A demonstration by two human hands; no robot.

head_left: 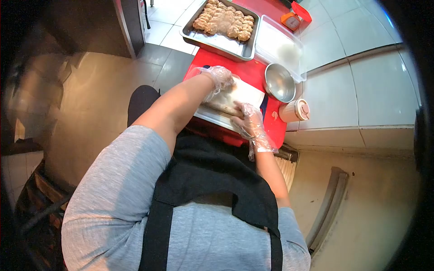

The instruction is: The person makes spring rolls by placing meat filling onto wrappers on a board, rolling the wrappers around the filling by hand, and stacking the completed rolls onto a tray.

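Both hands wear clear plastic gloves. My left hand [219, 79] rests at the far left part of a whitish sheet [246, 92], its fingers bent over the edge; whether they grip it is hard to tell. My right hand [251, 119] lies at the sheet's near right part, fingers spread along a rolled or folded edge. Under the sheet, a pale tray or board [214, 116] shows along the near side. All this sits on a red table [194, 63]. Part of the sheet is hidden by my hands.
A metal tray [247, 53] of browned food pieces [224, 20] stands at the far side. Right of it are a clear plastic container [271, 38], a steel bowl [279, 82], a lidded jar [294, 111] and an orange scale [290, 21]. A tiled wall [330, 95] borders the right.
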